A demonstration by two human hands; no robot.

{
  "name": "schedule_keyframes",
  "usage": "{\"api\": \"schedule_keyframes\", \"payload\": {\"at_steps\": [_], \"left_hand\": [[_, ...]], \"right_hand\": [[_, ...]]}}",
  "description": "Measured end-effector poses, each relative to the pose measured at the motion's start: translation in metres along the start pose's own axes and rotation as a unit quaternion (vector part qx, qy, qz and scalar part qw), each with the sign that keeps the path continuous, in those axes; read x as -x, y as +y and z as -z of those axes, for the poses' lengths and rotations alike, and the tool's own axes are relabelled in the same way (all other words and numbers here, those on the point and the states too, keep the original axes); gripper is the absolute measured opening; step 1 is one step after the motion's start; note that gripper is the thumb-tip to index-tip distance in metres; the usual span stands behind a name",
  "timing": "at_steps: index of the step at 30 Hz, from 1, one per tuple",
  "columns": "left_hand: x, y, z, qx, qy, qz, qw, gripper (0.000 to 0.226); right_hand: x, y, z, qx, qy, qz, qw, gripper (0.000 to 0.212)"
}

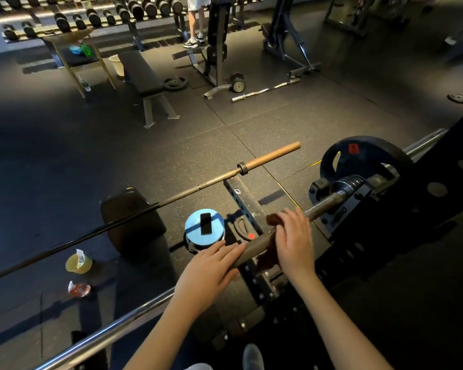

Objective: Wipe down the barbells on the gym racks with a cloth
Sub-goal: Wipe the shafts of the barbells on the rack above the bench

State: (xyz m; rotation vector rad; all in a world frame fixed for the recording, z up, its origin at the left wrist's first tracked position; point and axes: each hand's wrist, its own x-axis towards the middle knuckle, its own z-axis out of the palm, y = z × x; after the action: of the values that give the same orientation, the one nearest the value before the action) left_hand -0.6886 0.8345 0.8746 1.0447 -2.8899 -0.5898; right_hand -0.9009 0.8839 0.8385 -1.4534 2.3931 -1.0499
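Now left hand (214,265) rests palm-down, fingers straight, on the barbell (324,202); right hand (294,241) curls over it, gripping the cloth (273,218)

A matt, worn metal barbell sleeve (254,249), a soft brown cloth (272,219), a glossy chrome bar (104,333) and speckled matt flooring (278,121) were seen.

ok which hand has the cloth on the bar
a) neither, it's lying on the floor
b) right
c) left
b: the brown cloth sits on the barbell sleeve under the right hand, whose fingers curl over it, while the left hand rests bare on the sleeve's near end.
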Motion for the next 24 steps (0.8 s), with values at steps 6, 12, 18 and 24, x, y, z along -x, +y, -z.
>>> {"api": "schedule_keyframes", "payload": {"at_steps": [6, 12, 18, 24], "left_hand": [[0.001, 0.003, 0.002, 0.014, 0.034, -0.017, 0.999, 0.058], [0.001, 0.003, 0.0, 0.03, 0.054, -0.014, 0.998, 0.058], [0.002, 0.001, -0.004, 0.018, 0.113, -0.004, 0.993, 0.047], [0.001, 0.001, -0.005, -0.002, 0.105, 0.004, 0.994, 0.041]], "right_hand": [[-0.005, -0.021, -0.003, -0.081, 0.092, -0.137, 0.983, 0.044], [0.008, -0.006, 0.003, -0.048, -0.018, -0.019, 0.999, 0.044], [-0.014, -0.006, 0.008, -0.08, 0.047, -0.099, 0.991, 0.041], [0.008, -0.002, 0.003, -0.045, -0.017, -0.011, 0.999, 0.049]]}}
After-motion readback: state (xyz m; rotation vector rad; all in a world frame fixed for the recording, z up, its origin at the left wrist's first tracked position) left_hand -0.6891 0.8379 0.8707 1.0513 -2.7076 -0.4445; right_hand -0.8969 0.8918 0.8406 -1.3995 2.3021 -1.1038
